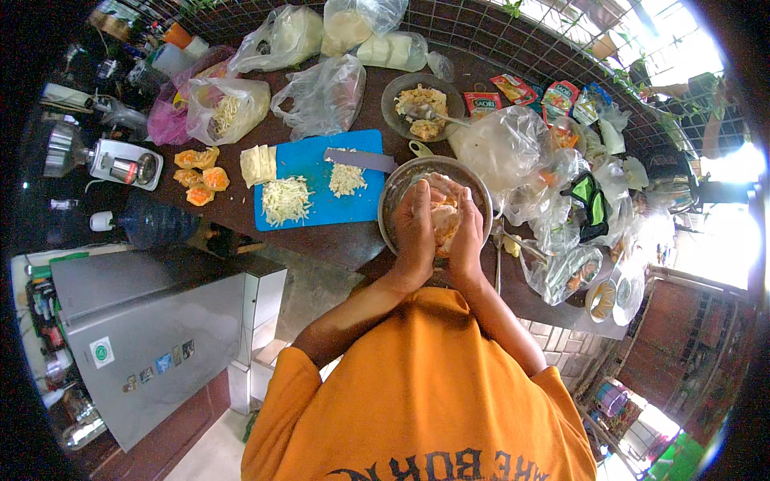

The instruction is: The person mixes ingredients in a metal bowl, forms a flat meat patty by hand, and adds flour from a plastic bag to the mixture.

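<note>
My left hand [415,232] and my right hand [468,235] are cupped facing each other over a round metal bowl [383,210]. Between the palms sits a pale, soft food mixture with orange bits [444,218], and both hands are closed around its sides. The fingers partly cover it, as well as most of the bowl's inside. Left of the bowl lies a blue cutting board [366,207] bearing shredded white vegetable [286,200], a finely chopped white heap [347,181] and a knife [361,160]. The knife's green handle [419,149] points toward the bowl.
Square wrappers [258,165] overlap the board's left edge, with orange-topped filled dumplings [200,176] farther left. Behind the bowl stands a glass dish [390,100] of yellowish mixture with a spoon. Plastic bags [507,148] crowd the right side. A grey fridge [160,321] stands lower left.
</note>
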A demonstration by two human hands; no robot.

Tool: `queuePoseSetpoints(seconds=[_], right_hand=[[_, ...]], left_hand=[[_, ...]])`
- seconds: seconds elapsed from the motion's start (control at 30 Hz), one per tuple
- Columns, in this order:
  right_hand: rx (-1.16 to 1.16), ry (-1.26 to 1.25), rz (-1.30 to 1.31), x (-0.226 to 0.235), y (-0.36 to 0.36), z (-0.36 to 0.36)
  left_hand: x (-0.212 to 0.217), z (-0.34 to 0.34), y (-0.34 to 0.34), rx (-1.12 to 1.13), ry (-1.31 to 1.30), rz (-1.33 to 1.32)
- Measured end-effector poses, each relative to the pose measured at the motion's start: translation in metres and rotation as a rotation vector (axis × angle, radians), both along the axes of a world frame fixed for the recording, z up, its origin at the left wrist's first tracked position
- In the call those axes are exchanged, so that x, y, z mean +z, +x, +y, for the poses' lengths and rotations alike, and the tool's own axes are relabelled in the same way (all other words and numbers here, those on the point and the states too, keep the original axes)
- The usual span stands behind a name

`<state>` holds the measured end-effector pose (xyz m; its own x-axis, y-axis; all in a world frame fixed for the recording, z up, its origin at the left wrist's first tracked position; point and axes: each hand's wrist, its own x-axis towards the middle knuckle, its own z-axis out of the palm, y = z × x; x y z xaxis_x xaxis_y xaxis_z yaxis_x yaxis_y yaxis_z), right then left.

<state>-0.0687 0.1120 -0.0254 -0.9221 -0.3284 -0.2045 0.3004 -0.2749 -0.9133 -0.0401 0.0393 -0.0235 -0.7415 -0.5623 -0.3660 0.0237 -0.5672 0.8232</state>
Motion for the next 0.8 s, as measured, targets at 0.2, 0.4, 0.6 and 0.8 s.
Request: queuePoseSetpoints(seconds=[0.2,0.4,0.6,0.8], right_hand=[[-0.096,0.121,0.096,-0.005,0.001,-0.006],[-0.115,-0.28,-0.359,0.004,-0.008,-0.007],[-0.087,-0.466,-0.43,-0.003,-0.012,0.006],[-0.011,-0.486,-0.519,-0.001,-0.012,0.01]], left_hand=[[0.0,0.005,-0.001,0.024,-0.45,0.012],[-0.03,0.008,0.004,-0.071,-0.495,0.102],[0.0,-0.008,0.016,-0.408,-1.032,0.099],[0.022,-0.025,0.03,-0.664,-1.352,0.047]])
